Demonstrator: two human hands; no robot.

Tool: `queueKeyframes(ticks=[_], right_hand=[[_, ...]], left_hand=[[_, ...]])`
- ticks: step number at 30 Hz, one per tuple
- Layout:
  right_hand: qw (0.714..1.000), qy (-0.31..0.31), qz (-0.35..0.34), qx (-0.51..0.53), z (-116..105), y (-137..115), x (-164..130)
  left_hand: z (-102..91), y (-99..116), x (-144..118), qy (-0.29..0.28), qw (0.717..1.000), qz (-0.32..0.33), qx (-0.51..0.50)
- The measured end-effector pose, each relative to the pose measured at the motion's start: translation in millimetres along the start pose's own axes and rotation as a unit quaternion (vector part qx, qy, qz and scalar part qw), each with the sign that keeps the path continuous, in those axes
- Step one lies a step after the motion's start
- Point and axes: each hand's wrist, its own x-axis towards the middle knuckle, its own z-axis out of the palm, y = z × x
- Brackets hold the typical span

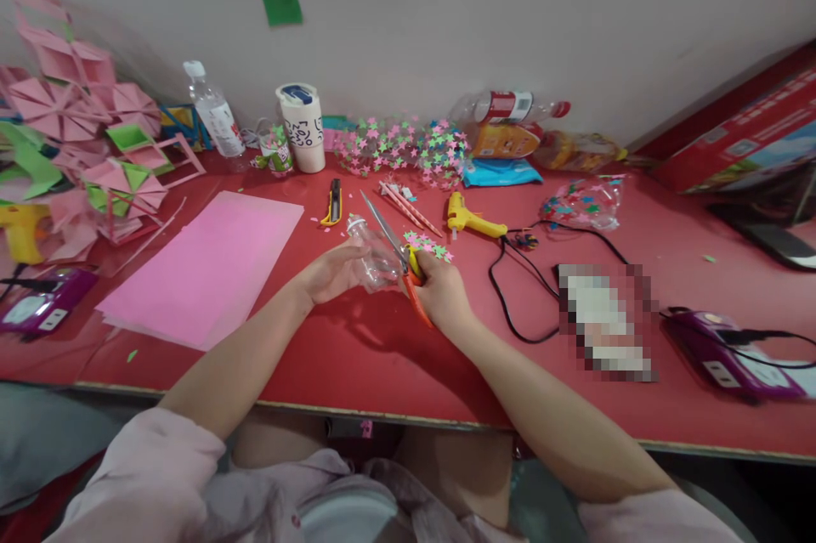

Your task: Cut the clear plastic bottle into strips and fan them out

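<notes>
At the far left edge I see a heap of folded pink and green paper shapes, blurred and cut off by the frame, too tangled to count. Below it one purple device lies partly out of view. One stack of pink paper sheets lies flat on the red table, left of centre.

My left hand comes in from the lower left, forearm bare, palm turned inward, fingers wrapped around a clear plastic bottle lying on its side at the centre of the frame. The bottle is see-through and hard to outline. My right hand reaches in from the lower right and grasps one pair of scissors by the orange and yellow handles; the blades point to the upper left across the bottle. I cannot tell whether they are cutting into it.

Behind the hands lie one yellow box cutter and one yellow glue gun. Right of them a blurred-out patch hides something, and a second purple device sits at the lower right.
</notes>
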Motion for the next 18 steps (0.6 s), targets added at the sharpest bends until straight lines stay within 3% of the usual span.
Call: queueKeyframes(ticks=[13, 18], right_hand=[[0.999, -0.029, 0.009, -0.008, 2.0, -4.2, -2.8], [0.999, -0.037, 0.015, -0.014, 2.6, -4.8, -2.6]], left_hand=[[-0.5, 1.1, 0.0, 0.026, 0.999, 0.034, -0.008], [-1.8, 2.7, 0.0, 0.032, 0.999, 0.017, 0.004]])
